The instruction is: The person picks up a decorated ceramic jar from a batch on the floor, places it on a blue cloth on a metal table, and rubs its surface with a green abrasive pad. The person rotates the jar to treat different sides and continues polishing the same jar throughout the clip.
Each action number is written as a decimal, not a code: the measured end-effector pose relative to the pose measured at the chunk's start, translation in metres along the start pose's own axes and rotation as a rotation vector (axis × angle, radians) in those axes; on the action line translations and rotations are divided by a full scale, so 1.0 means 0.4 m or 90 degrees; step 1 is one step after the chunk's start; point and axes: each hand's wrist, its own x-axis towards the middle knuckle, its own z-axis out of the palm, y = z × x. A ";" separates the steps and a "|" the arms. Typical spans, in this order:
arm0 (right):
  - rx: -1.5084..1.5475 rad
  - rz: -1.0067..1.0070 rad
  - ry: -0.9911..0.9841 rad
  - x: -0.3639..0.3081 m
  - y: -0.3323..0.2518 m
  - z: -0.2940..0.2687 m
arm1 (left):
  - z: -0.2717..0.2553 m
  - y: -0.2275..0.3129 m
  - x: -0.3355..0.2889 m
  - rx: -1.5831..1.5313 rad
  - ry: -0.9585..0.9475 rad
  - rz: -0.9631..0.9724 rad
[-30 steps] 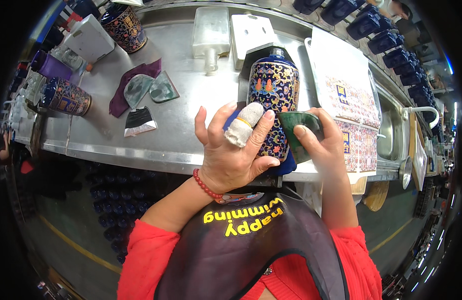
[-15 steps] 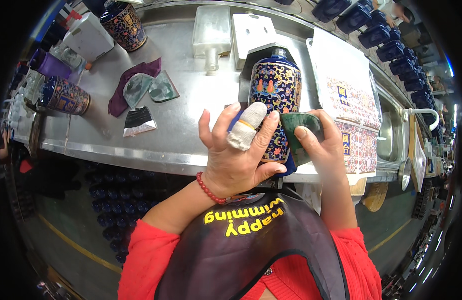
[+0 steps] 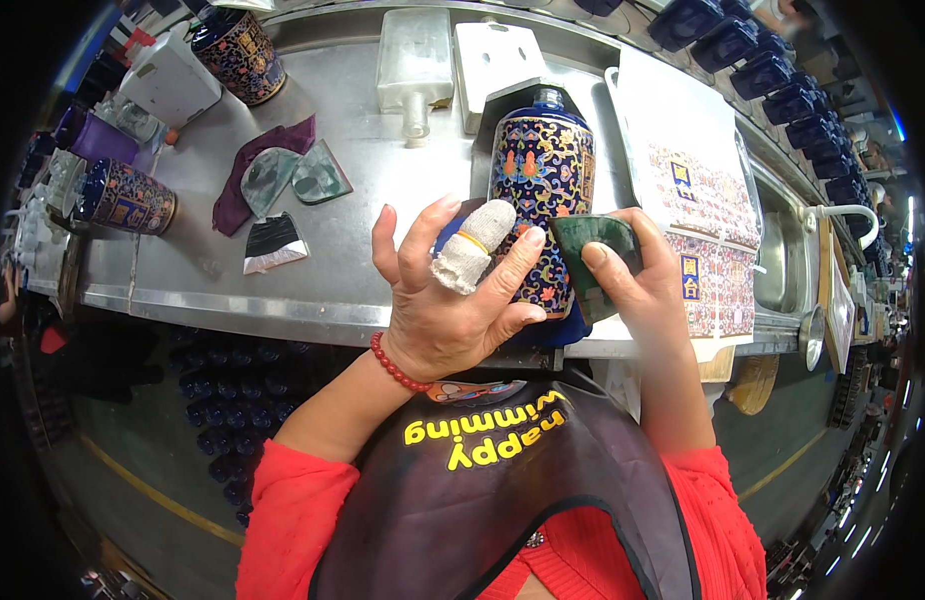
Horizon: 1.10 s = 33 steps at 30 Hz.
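A dark blue bottle (image 3: 545, 160) with a colourful floral pattern lies in front of me on a dark rest, its neck pointing away. Over its left side my left hand (image 3: 448, 290) is spread, index fingertip at the patterned surface; whether it presses there I cannot tell. A grey cloth finger cover (image 3: 473, 245) with a yellow band sits on one of its fingers. Between thumb and fingers, my right hand (image 3: 643, 270) grips a dark green scraper (image 3: 586, 245), whose edge is by the bottle's right side. Parts of the bottle's lower half are hidden behind my hands.
Printed patterned sheets (image 3: 698, 190) lie right of the bottle, near a sink (image 3: 776, 255). Further left are green scraper pieces (image 3: 320, 175), a purple cloth (image 3: 235, 195) and a patterned bottle (image 3: 128, 195). A clear glass bottle (image 3: 415, 60) and white block (image 3: 495, 60) stand behind.
My left hand has drawn slightly left, its thumb moving off the bottle's lower end. The green scraper in my right hand has turned a little. The whole view has shifted slightly.
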 end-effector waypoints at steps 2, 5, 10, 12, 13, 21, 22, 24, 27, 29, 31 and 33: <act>0.000 -0.002 0.001 0.000 -0.001 0.000 | -0.002 -0.003 0.001 0.004 0.003 0.011; 0.000 -0.008 0.002 0.000 0.001 0.002 | -0.005 -0.007 -0.001 0.001 -0.001 0.016; 0.005 -0.030 0.008 -0.001 0.004 0.004 | -0.017 -0.020 0.011 -0.071 0.016 0.005; -0.002 -0.032 0.007 -0.002 0.004 0.004 | -0.019 -0.038 0.028 -0.152 0.023 -0.031; -0.002 -0.031 0.007 -0.004 0.004 0.004 | -0.011 -0.053 0.045 -0.211 0.072 -0.040; 0.004 -0.014 0.012 -0.008 0.006 0.005 | 0.039 -0.099 0.117 -0.405 -0.090 -0.150; -0.002 -0.015 0.012 -0.007 0.007 0.005 | 0.037 -0.108 0.121 -0.407 -0.105 -0.141; -0.012 -0.027 0.013 -0.007 0.009 0.004 | 0.036 -0.122 0.129 -0.407 -0.120 -0.121; -0.006 -0.036 0.012 -0.006 0.010 0.005 | 0.036 -0.131 0.137 -0.389 -0.106 -0.075; 0.002 -0.030 0.011 -0.006 0.009 0.005 | 0.036 -0.131 0.140 -0.380 -0.105 -0.070; 0.007 -0.015 0.009 -0.007 0.007 0.004 | 0.034 -0.129 0.142 -0.372 -0.101 -0.063; 0.017 -0.008 0.007 -0.007 0.007 0.005 | 0.032 -0.128 0.145 -0.361 -0.095 -0.057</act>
